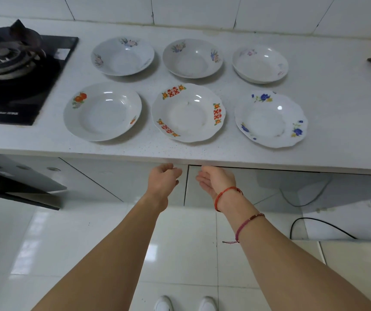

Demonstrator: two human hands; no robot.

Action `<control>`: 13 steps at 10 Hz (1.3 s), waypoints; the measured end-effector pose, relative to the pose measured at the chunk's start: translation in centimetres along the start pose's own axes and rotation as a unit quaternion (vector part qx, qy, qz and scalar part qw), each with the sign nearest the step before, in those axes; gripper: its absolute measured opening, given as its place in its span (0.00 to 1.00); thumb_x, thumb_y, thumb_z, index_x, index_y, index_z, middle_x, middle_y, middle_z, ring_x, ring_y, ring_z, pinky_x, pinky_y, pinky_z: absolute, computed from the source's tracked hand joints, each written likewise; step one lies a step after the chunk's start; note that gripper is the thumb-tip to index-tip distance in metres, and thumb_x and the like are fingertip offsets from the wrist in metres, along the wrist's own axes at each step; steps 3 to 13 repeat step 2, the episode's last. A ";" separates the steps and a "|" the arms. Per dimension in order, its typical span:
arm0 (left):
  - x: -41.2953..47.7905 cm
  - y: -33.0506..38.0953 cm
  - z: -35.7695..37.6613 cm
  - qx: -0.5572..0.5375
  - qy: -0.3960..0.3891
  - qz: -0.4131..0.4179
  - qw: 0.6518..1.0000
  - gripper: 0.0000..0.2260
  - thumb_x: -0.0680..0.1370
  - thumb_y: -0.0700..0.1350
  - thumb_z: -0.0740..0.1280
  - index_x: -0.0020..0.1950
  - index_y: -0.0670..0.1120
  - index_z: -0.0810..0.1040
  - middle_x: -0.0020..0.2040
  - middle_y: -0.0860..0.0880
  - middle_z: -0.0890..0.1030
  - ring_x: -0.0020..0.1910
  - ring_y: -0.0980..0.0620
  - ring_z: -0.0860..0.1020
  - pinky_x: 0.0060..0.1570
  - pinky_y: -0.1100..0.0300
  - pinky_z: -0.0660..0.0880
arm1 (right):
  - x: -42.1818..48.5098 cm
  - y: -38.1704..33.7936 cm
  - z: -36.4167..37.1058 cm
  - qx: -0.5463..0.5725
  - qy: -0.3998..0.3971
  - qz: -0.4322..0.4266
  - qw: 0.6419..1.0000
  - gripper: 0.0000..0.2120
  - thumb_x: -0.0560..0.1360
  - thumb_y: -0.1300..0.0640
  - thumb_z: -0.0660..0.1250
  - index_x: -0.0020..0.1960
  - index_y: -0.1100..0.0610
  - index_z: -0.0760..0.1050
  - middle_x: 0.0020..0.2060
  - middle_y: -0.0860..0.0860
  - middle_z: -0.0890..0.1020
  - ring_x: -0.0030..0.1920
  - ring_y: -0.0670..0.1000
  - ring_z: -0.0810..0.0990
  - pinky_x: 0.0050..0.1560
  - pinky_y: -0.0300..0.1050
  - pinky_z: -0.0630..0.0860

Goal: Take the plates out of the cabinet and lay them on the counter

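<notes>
Both bare hands reach under the edge of the pale speckled stone counter at the glossy grey cabinet doors: the left hand loosely curled, the right hand open palm-up, neither holding anything. Beyond, six white floral ceramic plates lie in two rows beside the black gas hob.

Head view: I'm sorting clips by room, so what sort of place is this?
Most likely a home kitchen: a gas stove set into a white counter, tiled wall behind, and plates laid out above cabinet doors.

White speckled counter, six plates in two rows, gas hob at left
</notes>
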State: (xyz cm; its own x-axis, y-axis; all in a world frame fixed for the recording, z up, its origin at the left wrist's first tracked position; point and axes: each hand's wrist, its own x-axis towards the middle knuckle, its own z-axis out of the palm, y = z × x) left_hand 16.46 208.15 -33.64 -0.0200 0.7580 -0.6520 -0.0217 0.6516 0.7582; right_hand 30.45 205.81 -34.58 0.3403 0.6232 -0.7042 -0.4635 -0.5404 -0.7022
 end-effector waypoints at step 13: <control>-5.3 1.4 -1.7 0.205 0.013 0.112 0.972 0.28 0.77 0.49 0.69 0.76 0.47 0.65 0.72 0.48 0.70 0.68 0.47 0.71 0.69 0.49 0.69 | -4.6 -2.1 -0.7 -0.122 -0.009 -0.031 0.992 0.13 0.69 0.44 0.68 0.44 0.54 0.77 0.37 0.54 0.78 0.37 0.51 0.79 0.44 0.44 0.77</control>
